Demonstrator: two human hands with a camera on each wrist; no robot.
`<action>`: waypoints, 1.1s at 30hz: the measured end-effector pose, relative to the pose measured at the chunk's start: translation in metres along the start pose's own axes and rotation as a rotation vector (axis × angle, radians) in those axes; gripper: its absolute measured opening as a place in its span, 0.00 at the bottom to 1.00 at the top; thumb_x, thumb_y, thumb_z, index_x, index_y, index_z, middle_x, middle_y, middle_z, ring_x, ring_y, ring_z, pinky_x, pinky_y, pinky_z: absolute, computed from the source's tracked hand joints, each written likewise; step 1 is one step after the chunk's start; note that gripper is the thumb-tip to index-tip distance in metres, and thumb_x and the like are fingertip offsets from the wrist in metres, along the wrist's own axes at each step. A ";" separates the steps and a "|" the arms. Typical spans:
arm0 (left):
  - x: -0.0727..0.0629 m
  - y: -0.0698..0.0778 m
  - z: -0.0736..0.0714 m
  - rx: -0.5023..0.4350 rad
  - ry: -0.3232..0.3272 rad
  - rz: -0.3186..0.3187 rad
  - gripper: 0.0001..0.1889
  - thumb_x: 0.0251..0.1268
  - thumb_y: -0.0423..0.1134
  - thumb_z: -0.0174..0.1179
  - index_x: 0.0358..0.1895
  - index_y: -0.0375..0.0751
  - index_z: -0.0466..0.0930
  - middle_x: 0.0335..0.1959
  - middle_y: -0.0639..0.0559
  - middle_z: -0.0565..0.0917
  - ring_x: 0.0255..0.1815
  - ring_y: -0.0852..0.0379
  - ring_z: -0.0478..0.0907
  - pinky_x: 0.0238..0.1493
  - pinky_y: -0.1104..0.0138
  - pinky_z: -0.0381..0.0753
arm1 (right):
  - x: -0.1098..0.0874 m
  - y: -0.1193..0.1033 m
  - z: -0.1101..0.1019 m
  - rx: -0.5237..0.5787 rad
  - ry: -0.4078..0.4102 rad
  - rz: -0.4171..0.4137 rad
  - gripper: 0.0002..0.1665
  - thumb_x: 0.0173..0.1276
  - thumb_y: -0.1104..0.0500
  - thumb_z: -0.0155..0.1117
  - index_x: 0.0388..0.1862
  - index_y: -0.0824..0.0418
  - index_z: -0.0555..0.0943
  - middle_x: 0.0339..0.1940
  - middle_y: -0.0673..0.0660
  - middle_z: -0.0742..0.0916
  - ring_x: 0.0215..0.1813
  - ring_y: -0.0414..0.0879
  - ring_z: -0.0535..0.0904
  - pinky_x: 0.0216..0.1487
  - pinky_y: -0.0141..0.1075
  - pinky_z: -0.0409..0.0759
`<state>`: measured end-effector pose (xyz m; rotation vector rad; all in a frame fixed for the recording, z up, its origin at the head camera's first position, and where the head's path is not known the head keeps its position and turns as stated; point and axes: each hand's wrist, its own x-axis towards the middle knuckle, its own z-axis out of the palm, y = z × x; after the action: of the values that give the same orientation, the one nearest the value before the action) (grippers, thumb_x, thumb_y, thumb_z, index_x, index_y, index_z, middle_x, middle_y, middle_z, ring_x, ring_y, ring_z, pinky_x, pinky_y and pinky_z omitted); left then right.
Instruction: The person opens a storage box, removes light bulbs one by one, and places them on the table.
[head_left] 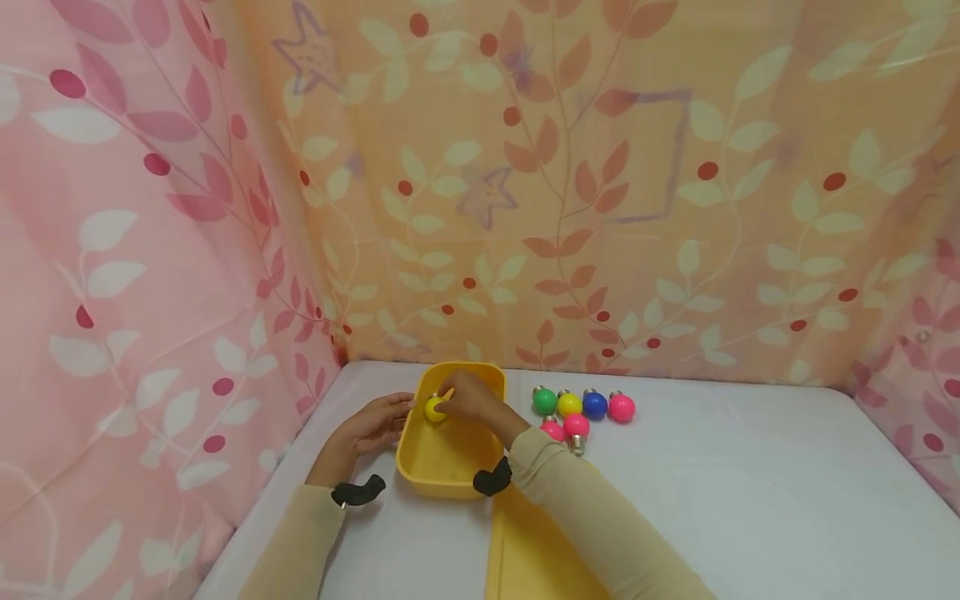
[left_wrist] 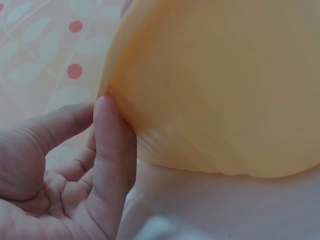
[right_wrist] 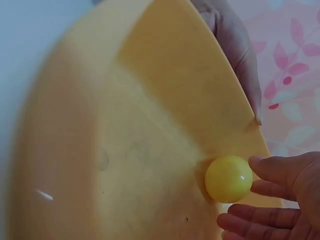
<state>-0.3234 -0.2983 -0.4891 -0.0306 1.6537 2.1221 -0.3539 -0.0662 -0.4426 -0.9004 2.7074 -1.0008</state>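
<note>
A round yellow light bulb [head_left: 433, 409] is inside an oblong yellow plastic container [head_left: 450, 483], near its far left corner. At this bulb is my right hand [head_left: 474, 395], reaching in over the container's right side. In the right wrist view the thumb and fingertips hold the bulb [right_wrist: 228, 179] at its side and near its metal base. My left hand [head_left: 381, 423] is at the container's left wall. Its fingertips pinch the rim, seen close up in the left wrist view beside the smooth outer wall [left_wrist: 215, 90].
On the white table [head_left: 750, 492], right of the container, lie several round bulbs: green [head_left: 545, 402], yellow [head_left: 570, 404], blue [head_left: 595, 406] and pink [head_left: 621, 407]. A flat yellow lid-like piece [head_left: 536, 558] lies partly beneath the right forearm. Patterned cloth [head_left: 562, 183] hangs behind the table.
</note>
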 end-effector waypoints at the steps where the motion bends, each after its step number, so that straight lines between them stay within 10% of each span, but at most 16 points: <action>1: 0.001 -0.001 -0.001 0.005 0.005 0.000 0.17 0.80 0.35 0.52 0.65 0.34 0.68 0.52 0.44 0.83 0.46 0.53 0.84 0.51 0.62 0.86 | 0.000 0.000 0.000 -0.002 0.001 0.005 0.17 0.65 0.58 0.75 0.49 0.67 0.87 0.45 0.58 0.89 0.38 0.46 0.82 0.42 0.34 0.83; 33: 0.001 -0.003 -0.001 0.010 -0.004 0.010 0.14 0.81 0.34 0.50 0.63 0.34 0.70 0.49 0.46 0.83 0.45 0.54 0.84 0.48 0.63 0.87 | 0.020 0.009 0.013 0.010 -0.071 0.014 0.15 0.59 0.56 0.80 0.44 0.57 0.91 0.37 0.49 0.88 0.31 0.42 0.76 0.31 0.28 0.77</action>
<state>-0.3235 -0.2984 -0.4926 -0.0152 1.6657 2.1204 -0.3708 -0.0792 -0.4564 -0.8963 2.6449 -0.9599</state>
